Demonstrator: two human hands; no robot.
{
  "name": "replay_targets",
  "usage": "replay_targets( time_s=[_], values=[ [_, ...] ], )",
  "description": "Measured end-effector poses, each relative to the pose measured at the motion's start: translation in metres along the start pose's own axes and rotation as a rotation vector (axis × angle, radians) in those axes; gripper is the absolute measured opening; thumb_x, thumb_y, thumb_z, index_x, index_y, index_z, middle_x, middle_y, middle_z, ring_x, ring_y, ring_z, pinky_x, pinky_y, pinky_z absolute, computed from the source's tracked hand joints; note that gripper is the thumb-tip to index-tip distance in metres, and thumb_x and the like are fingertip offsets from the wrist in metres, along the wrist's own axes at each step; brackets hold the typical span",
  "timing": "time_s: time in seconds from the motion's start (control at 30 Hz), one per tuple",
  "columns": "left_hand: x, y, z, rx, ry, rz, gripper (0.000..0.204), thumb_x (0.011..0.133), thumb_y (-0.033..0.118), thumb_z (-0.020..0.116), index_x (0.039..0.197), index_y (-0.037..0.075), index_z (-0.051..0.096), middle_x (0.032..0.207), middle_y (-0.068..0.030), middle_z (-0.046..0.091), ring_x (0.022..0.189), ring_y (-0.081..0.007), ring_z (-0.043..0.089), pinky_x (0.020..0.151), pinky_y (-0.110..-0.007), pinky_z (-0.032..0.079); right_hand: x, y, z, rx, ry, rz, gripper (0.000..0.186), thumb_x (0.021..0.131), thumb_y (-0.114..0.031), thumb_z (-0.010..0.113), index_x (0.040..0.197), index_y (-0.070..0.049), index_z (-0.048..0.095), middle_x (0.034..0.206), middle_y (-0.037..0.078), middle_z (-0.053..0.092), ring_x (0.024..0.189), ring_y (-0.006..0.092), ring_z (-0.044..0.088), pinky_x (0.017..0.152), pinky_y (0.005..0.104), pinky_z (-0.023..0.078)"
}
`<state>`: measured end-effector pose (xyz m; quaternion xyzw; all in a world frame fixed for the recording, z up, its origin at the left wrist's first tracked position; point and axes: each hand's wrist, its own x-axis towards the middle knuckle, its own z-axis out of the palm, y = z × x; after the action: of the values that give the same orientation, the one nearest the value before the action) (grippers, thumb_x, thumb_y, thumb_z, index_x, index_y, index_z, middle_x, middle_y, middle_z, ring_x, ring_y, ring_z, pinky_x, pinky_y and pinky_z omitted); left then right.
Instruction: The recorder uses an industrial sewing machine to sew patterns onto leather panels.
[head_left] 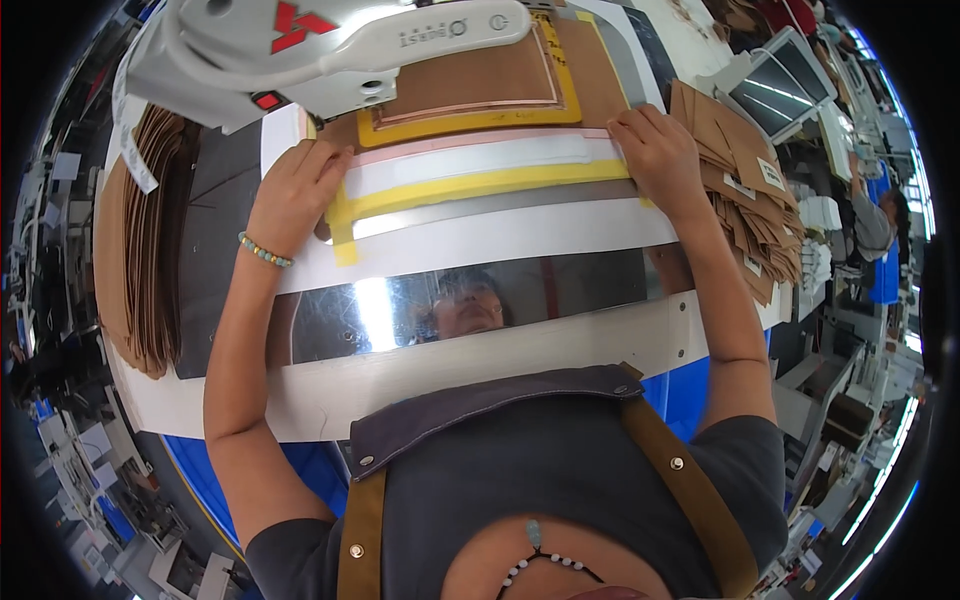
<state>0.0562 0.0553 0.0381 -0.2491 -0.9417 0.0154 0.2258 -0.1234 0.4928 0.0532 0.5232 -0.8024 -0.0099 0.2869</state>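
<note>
A brown fabric panel [470,82] lies flat beneath the machine head, under a yellow clamp frame [470,132] with a copper-coloured inner edge. My left hand [297,192], a beaded bracelet at its wrist, pinches the panel's near left corner. At the near right corner, my right hand [660,160] has its thumb and fingers closed on the edge. Both fingertips partly hide what they grip. Along the panel's near edge run a pink strip [480,140], a white strip [480,160] and yellow tape [480,185].
The white sewing machine head [340,55] overhangs the far left. Folded brown pieces [140,240] stand stacked at left; more brown pieces [745,190] with white labels are piled at right. A shiny metal plate [560,300] crosses the table's near side. A screen [785,85] stands far right.
</note>
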Motion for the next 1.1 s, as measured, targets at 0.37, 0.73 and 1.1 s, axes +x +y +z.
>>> replay_targets(
  time_s=[0.37, 0.73, 1.1],
  values=[
    [-0.01, 0.015, -0.006, 0.037, -0.088, -0.167, 0.042, 0.09, 0.006, 0.069, 0.132, 0.006, 0.07, 0.126, -0.0102, 0.066, 0.118, -0.0315, 0.063, 0.097, -0.041, 0.053, -0.012, -0.012, -0.005, 0.104, -0.043, 0.078, 0.024, 0.083, -0.007, 0.073, 0.106, -0.003, 0.074, 0.105, 0.003, 0.07, 0.104, 0.0235, 0.067, 0.082, 0.0354, 0.057],
    [-0.019, 0.041, -0.003, -0.077, -0.162, -0.429, 0.052, 0.103, 0.022, 0.061, 0.152, 0.005, 0.057, 0.164, -0.0101, 0.051, 0.156, -0.0384, 0.037, 0.127, -0.049, 0.031, -0.035, -0.03, -0.001, 0.215, -0.184, 0.34, 0.048, 0.108, -0.04, 0.059, 0.141, -0.006, 0.065, 0.156, 0.009, 0.056, 0.151, 0.0318, 0.041, 0.121, 0.052, 0.033],
    [-0.021, 0.039, -0.003, 0.028, -0.064, -0.442, 0.055, 0.1, 0.033, 0.07, 0.151, 0.013, 0.06, 0.163, -0.014, 0.049, 0.15, -0.0405, 0.044, 0.117, -0.05, 0.04, -0.029, -0.023, -0.006, 0.29, -0.221, 0.349, 0.04, 0.105, -0.026, 0.062, 0.142, -0.01, 0.068, 0.156, 0.009, 0.057, 0.151, 0.0334, 0.042, 0.123, 0.0487, 0.032]
  ],
)
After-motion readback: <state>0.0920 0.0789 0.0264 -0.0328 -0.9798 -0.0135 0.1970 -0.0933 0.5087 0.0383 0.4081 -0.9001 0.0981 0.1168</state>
